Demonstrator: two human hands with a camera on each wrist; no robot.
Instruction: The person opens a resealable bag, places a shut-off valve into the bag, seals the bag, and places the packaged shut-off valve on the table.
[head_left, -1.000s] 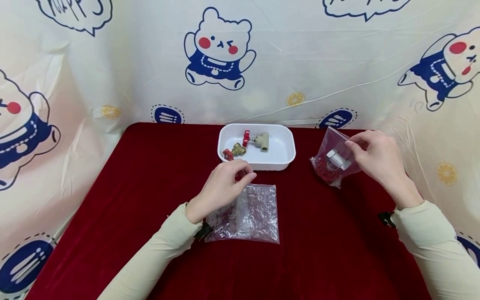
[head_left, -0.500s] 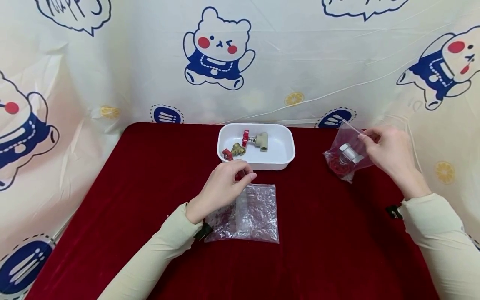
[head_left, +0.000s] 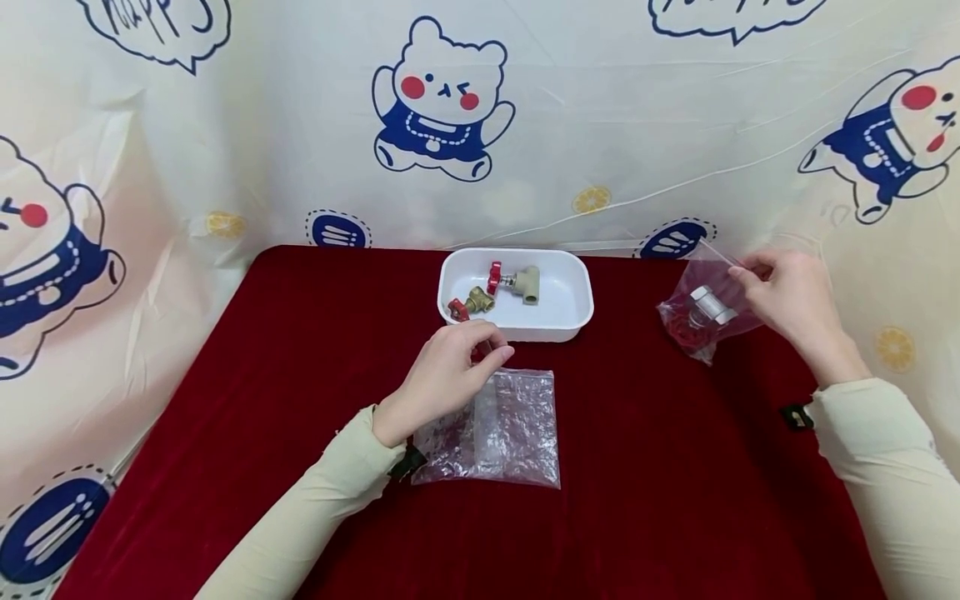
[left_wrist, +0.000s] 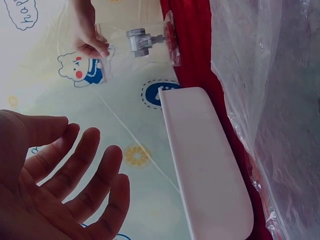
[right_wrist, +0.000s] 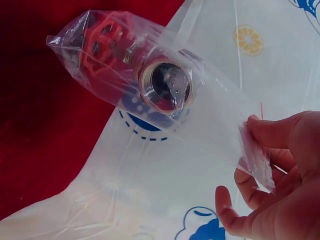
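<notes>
Right hand: the top edge of a clear bag (head_left: 735,279) is pinched between thumb and fingers by the right hand (head_left: 791,292), the little finger being held out apart from the rest, as shown by the right wrist view.
Bagged valve: a silver valve (head_left: 711,307) with a red handwheel (head_left: 684,332) is contained in that bag – the wheel is turned toward the bag's lower corner, and a threaded opening is faced toward the right wrist camera. In the head view it is seen near the far right part of the red cloth (head_left: 637,500); whether the cloth is touched by the bag's lower end cannot be told.
Left hand: the fingers of the left hand (head_left: 450,358) are loosely bent and spread, the thumb tip brought close to the index fingertip; nothing is seen to be held.
Flat bag: a second bag, a flat bag (head_left: 517,433), is laid on the cloth nearer the person than the tray, its left part covered by the left hand and wrist in the head view.
White tray: the white tray (head_left: 525,334) is set at the far edge of the cloth, its near left corner partly hidden by the left hand.
Tray contents: a brass valve (head_left: 478,300) with a red handle is placed toward the near left corner – just beside it, a grey-green valve (head_left: 528,285), also red-handled, is laid.
Backdrop: the far side is closed off by a pale sheet (head_left: 300,125), printed with bears and orange slices.
</notes>
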